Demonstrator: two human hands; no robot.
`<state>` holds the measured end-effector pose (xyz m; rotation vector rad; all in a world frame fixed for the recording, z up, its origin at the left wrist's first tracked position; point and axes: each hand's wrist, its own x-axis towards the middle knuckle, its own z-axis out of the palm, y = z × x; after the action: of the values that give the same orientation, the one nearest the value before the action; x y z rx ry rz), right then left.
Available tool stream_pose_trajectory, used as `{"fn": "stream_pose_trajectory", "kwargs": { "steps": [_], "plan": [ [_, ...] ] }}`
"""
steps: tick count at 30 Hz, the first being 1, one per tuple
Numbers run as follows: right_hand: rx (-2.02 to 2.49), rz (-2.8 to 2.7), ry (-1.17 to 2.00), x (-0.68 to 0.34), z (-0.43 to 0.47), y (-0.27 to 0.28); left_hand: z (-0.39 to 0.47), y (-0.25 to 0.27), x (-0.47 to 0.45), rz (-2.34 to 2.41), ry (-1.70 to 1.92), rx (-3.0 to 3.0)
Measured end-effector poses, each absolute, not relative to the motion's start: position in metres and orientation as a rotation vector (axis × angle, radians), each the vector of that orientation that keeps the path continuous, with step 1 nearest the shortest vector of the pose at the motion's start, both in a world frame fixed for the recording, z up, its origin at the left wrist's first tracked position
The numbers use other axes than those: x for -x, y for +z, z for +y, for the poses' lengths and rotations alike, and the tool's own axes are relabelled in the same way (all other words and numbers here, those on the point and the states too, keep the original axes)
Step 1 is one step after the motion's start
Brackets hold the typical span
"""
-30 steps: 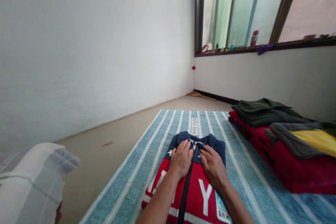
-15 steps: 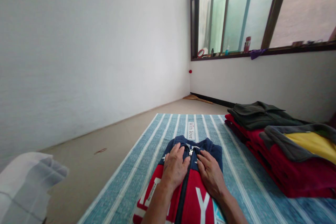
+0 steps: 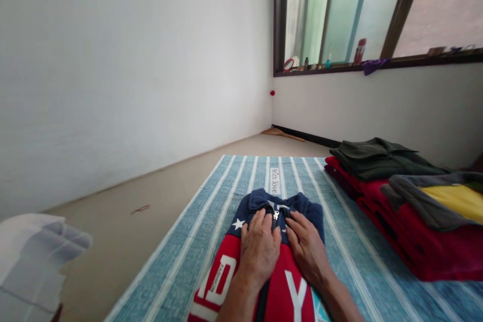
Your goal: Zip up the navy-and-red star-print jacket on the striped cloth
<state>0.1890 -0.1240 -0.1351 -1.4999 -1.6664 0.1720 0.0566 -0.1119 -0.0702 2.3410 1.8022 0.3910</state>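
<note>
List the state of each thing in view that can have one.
Red and navy fabric jacket, lying front up
Silver zip pull, near the collar
Left hand, resting on jacket
Right hand, resting on jacket
Dark green fabric garment, folded
Grey and yellow fabric garment, folded
Red fabric garments, folded, stacked
Blue and white striped cloth, spread flat
Purple cloth, draped over brown window sill

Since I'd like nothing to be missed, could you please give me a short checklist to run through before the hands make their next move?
1. Jacket lies front up on the striped cloth: ok.
2. Left hand and right hand rest on it, either side of the zip pull: ok.
3. Zip pull is up near the collar: ok.
4. Pile of clothes stands apart from the jacket: ok.
5. Jacket's lower edge lies straight: cannot tell, out of frame.
</note>
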Motion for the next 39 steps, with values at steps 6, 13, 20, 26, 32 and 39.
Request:
{"fn": "stream_pose_trajectory", "kwargs": {
  "steps": [6,13,20,26,32,39],
  "plan": [
    [1.49,-1.672,0.179,-0.19,-0.1233,-0.1368,-0.116,-0.0717,-0.0562,1.796,0.458,-2.323],
    [1.484,-1.672,0.196,-0.1912,-0.1227,-0.1359,-0.117,-0.0671,-0.0567,1.786,0.476,-2.306],
    [1.479,-1.654,0.173,-0.1902,-0.1244,-0.1349,-0.1182,-0.0685,-0.0577,1.795,0.501,-2.297],
    [1.479,-1.656,0.167,-0.1892,-0.1251,-0.1333,-0.1179,-0.0679,-0.0575,1.79,0.525,-2.304],
    [1.488,-1.663,0.176,-0.1902,-0.1251,-0.1341,-0.1176,-0.0686,-0.0575,1.781,0.542,-2.302],
    [1.477,-1.672,0.167,-0.1902,-0.1244,-0.1332,-0.1173,-0.0702,-0.0577,1.785,0.519,-2.319]
  ]
}}
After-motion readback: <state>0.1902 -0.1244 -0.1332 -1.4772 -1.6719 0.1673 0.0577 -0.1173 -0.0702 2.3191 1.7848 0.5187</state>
